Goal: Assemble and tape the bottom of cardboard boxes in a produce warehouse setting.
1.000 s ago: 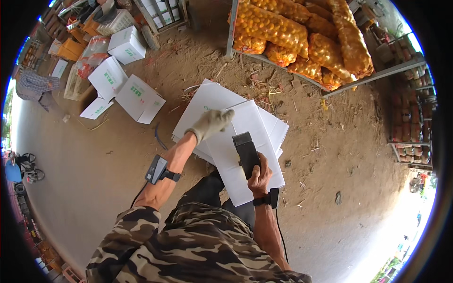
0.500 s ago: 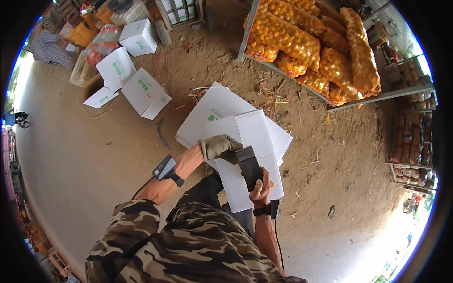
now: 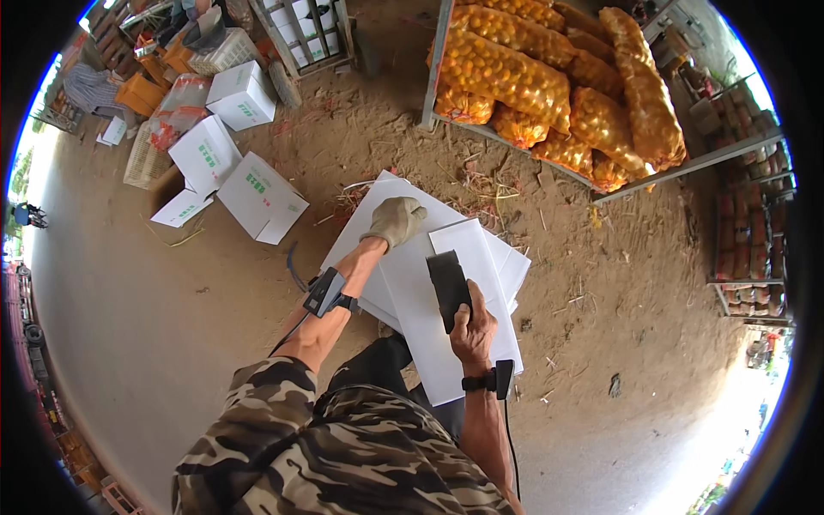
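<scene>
Right grip on apparent tool, sacks beyond

There are two hands, two wristbands, one glove and one black tool.

The right grip covers part of the black tool, the top cardboard hides part of the pieces beneath, and the lower edge crops the camouflage shirt.
</scene>
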The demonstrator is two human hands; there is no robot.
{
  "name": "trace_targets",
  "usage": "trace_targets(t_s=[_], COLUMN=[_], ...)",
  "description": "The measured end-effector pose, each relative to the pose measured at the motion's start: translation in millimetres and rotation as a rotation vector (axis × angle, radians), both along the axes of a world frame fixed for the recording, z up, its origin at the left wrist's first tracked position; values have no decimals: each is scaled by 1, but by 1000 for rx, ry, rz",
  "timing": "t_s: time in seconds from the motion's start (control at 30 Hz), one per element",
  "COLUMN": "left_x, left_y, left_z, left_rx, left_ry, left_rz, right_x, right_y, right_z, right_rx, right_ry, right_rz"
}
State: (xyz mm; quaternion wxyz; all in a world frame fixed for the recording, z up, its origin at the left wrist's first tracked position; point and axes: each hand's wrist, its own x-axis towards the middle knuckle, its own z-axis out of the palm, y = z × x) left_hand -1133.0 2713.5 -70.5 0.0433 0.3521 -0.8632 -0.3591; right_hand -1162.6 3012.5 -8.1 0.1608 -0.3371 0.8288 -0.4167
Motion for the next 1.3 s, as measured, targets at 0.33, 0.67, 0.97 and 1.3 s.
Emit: trace_targets(t_s=[0.33, 0.67, 0.97, 1.3], left_x=[-10, -2, -15, 2], left_y=[-26, 89, 97, 42], left_z=[-45, -63, -77, -33], left_rx=[-42, 83, 36, 60], left_ry=[-420, -263, -180, -93], left_rz=[64, -245, -180, 18], right_x=[-12, -44, -27, 37], right_y=[-17, 16, 99, 322], right_z=[-11, -49, -9, 138], right_rx=[-59, -12, -98, 330], right_ry=[17, -237, -535, -689], right_rz=[15, 282, 319, 20])
